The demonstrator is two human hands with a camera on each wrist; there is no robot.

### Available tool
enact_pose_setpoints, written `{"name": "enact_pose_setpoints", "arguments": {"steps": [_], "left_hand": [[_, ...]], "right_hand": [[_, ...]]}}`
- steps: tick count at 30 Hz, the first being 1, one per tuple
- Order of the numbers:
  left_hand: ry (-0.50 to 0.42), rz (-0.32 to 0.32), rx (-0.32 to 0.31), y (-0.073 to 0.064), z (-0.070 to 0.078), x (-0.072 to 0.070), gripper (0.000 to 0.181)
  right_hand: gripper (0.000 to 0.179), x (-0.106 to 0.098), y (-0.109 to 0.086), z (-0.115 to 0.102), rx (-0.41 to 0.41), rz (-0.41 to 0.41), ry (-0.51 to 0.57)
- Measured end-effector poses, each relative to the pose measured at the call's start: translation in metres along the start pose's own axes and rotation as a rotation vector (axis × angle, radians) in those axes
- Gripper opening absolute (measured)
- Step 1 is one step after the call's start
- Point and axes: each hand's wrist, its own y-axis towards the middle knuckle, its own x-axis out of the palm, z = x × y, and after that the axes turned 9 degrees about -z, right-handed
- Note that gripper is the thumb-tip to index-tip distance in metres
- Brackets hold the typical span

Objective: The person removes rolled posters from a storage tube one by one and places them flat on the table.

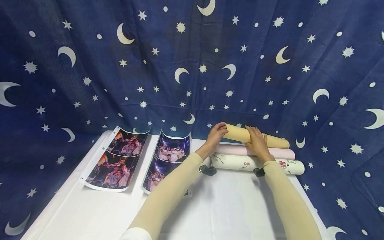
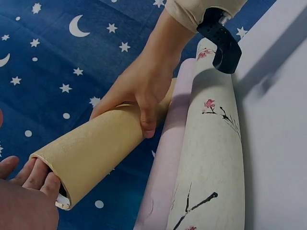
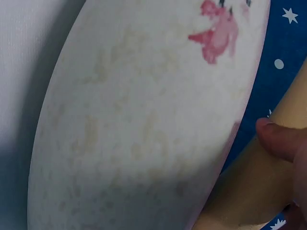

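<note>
Head view: the only marks resembling labels are small grey patches on the white margin of the left printed sheet, too small to read; it and the right printed sheet each carry two dark pictures of people, and both curl up from the white worktop. The yellow roll, plain and matte, is at the worktop's back right, slanting just behind a pink roll and a cream floral roll, before a blue cloth of moons and stars. The left grip is at the yellow roll's left end, and the right grip spans its middle. Left wrist view: the yellow roll shows faint mottling and a round, dark mouth with a white edge at its lower lip. Left fingertips are tucked into that mouth; I cannot tell whether they squeeze its wall. The right grip holds the roll, thumb down its near side. Right wrist view: the floral roll fills the middle, with blurred pink petals and tan flecks; the right thumb lies along the yellow roll.
</note>
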Motion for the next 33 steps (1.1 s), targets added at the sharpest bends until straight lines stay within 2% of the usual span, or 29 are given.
{"name": "enact_pose_setpoints", "arguments": {"steps": [6,11,18,25,33], "left_hand": [[0.007,-0.007,0.007,-0.005,0.002,0.0,0.049],[-0.016,0.005,0.044,-0.013,0.008,-0.004,0.047],[-0.036,-0.021,0.059,-0.028,0.016,-0.017,0.047],[-0.051,-0.046,0.09,-0.046,0.027,-0.031,0.046],[-0.009,-0.089,0.126,-0.074,0.033,-0.04,0.045]], "right_hand": [[0.082,-0.003,-0.003,-0.001,-0.025,0.019,-0.076],[0.082,-0.012,-0.004,-0.009,-0.06,0.076,-0.128],[0.083,-0.022,-0.008,-0.021,-0.101,0.135,-0.187],[0.086,-0.03,-0.018,-0.038,-0.175,0.209,-0.216],[0.084,-0.036,-0.033,-0.059,-0.217,0.243,-0.258]]}}
